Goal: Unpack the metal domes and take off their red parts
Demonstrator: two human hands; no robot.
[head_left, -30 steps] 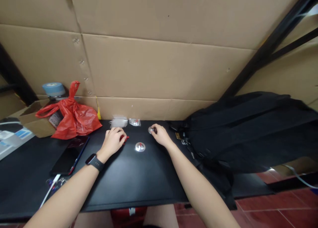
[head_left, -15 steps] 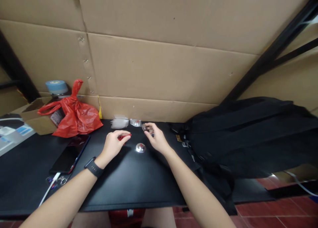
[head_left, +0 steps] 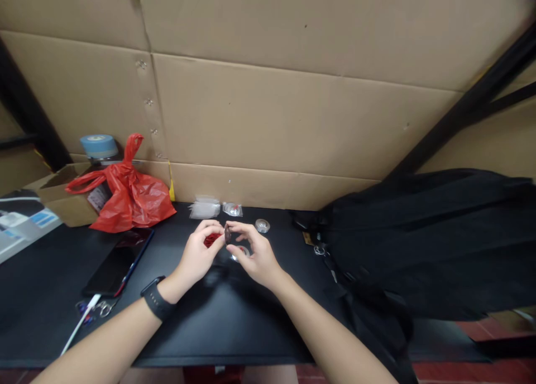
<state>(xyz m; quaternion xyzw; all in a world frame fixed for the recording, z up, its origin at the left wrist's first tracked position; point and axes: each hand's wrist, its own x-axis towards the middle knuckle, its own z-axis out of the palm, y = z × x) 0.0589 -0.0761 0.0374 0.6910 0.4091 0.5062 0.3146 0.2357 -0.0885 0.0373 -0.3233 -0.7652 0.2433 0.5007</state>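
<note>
My left hand [head_left: 201, 249] is closed around a small bunch of red cord-like strands [head_left: 213, 239]. Thumb and fingers of my right hand [head_left: 257, 255] pinch a small dark round disc [head_left: 228, 234], held on edge. The disc is right at my left fingertips; whether they touch it I cannot tell. Beneath my right fingers a shiny silver round piece [head_left: 240, 253] with a red mark lies on the black table, partly hidden. Just beyond my right hand lies another small silvery round piece [head_left: 262, 225].
Clear plastic bags [head_left: 205, 207] and a bagged shiny round piece [head_left: 232, 209] lie by the cardboard wall [head_left: 268, 116]. Left are a red plastic bag [head_left: 134, 197], a cardboard box [head_left: 69, 205] and a phone [head_left: 119, 261] on a cable. A black backpack [head_left: 435, 244] fills the right.
My right hand has moved left and nearer with the dark disc, meeting my left hand. The silvery round piece behind it now shows. My left hand keeps the red strands.
</note>
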